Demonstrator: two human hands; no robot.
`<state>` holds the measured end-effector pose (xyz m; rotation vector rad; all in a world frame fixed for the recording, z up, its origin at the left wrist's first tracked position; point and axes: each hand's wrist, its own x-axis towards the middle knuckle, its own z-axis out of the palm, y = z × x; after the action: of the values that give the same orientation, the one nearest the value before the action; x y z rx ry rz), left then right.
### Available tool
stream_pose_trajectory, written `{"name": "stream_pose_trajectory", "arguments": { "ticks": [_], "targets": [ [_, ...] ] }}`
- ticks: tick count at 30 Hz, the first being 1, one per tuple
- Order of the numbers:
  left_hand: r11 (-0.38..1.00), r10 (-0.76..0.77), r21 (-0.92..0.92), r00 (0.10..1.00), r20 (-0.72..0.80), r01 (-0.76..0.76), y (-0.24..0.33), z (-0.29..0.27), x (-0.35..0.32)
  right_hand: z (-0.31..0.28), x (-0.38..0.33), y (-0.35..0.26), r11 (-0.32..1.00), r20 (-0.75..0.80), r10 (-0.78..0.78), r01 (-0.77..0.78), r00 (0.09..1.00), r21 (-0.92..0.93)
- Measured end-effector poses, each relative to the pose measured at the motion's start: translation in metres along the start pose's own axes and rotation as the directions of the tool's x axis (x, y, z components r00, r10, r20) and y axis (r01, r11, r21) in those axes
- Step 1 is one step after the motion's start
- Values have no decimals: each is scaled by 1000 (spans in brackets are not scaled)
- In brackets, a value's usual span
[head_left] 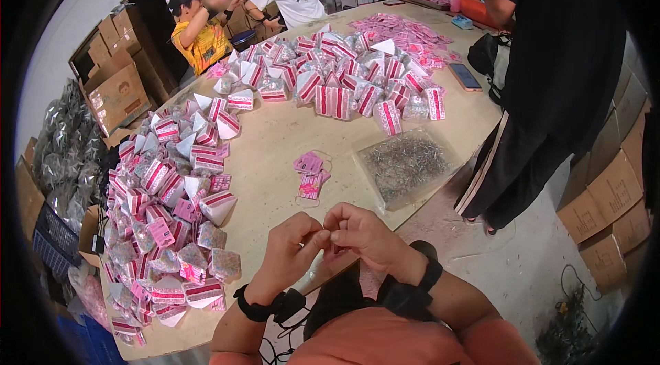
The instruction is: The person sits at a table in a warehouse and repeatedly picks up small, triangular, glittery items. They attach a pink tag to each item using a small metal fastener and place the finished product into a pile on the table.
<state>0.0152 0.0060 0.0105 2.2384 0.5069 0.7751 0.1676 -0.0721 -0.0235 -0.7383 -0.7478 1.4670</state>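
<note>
At the far left, grey bags (65,152) are stacked beside cardboard boxes (117,86). On the table (275,138), a heap of pink-and-white packs (165,214) runs down its left edge, too many to count. The left hand (292,248) is closed, thumb and forefinger pressed to the fingertips of the right hand (364,234) just over the table's near edge; whatever small thing they pinch is hidden between the fingers. Each wrist wears one black strap, two in all. Just beyond the hands lie about three pink tags (311,174) in a small pile. Right of them lies one clear bag (405,164) of small metal pieces. A second heap of packs (344,76) crosses the far side, with flat pink tags (405,31) spread behind it. One phone (465,77) lies near the right edge. Four people sit at the far end, and one in black (550,83) stands at the right.
</note>
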Motion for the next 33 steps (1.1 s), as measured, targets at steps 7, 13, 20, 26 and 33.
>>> {"name": "stream_pose_trajectory", "arguments": {
  "ticks": [7,13,20,26,33],
  "targets": [
    [846,-265,-461,962,73,268,-12,7,-2,23,-14,-18,692,-118,-246,89,962,-716],
    [705,-296,-641,947,123,304,-17,10,-6,21,-15,-11,395,62,-492,286,868,-873],
    [717,-305,-629,947,101,298,-24,17,-5,9,-9,5,14,244,-588,312,771,-950],
    [856,-342,-347,923,177,384,-23,11,16,-6,-1,7,281,106,-634,355,766,-891],
    [931,-41,363,999,32,26,-16,-61,159,-39,11,16,908,-276,-142,14,951,-418]
  ]
}}
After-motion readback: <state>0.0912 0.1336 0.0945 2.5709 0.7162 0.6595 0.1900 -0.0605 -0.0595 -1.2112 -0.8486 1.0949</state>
